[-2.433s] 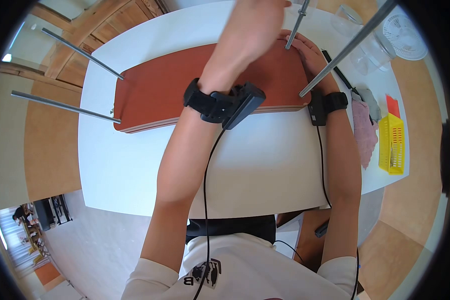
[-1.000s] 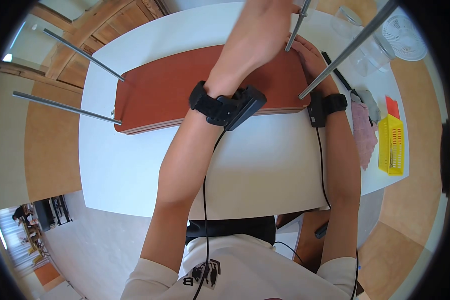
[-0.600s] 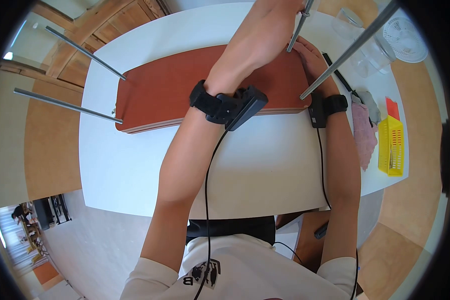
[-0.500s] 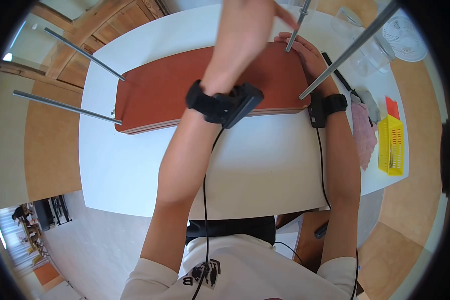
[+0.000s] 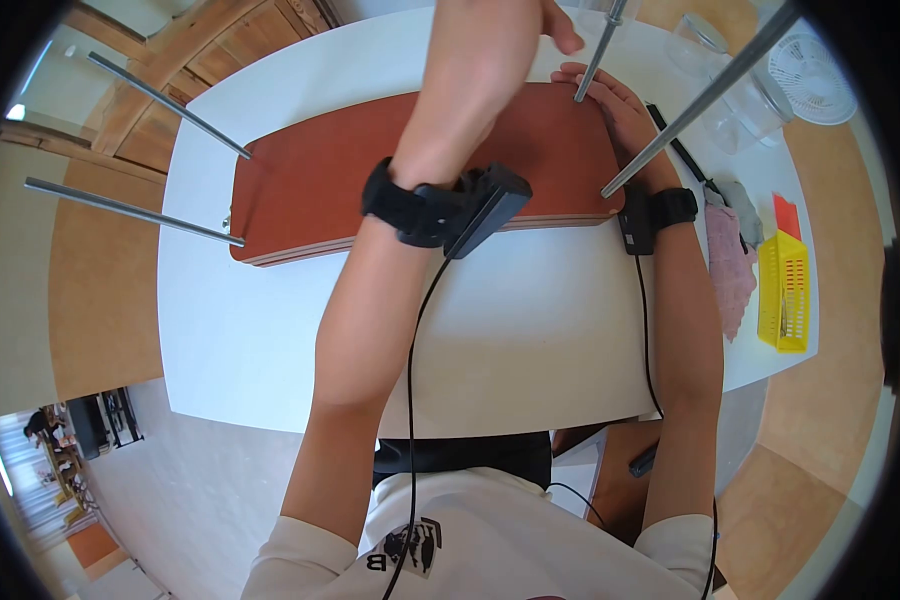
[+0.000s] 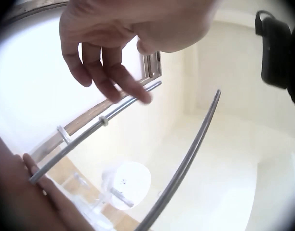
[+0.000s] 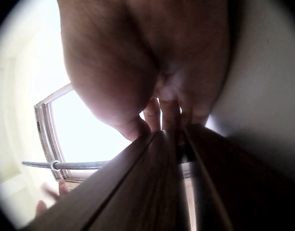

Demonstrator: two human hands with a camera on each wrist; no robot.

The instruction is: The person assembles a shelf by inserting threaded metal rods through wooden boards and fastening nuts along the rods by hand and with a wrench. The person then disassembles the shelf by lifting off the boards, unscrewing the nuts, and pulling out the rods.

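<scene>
A stack of reddish-brown boards point(image 5: 320, 165) with layered edges lies across the white table, with several metal rods rising from its corners. My right hand point(image 5: 625, 115) grips the stack's right end; in the right wrist view its fingers point(image 7: 170, 115) curl over the far side of the board edges point(image 7: 152, 168). Above the boards, my left hand point(image 5: 485, 50) hangs with loosely bent fingers beside the far right rod point(image 5: 597, 55), holding nothing. A small ring point(image 6: 104, 121) sits partway along that rod in the left wrist view. The near right rod point(image 5: 700, 100) slants up over my right forearm.
On the table's right side are clear jars point(image 5: 755, 100), a white round fan-like grille point(image 5: 812, 75), a black stick-like item point(image 5: 680, 145), a pink cloth point(image 5: 728, 265) and a yellow basket point(image 5: 783, 300). Cables run from both wrist cameras down past the table's front edge.
My left hand reached right to the far right rod about half a second ago, then moved back left, away from it. My right hand stays at the stack's end.
</scene>
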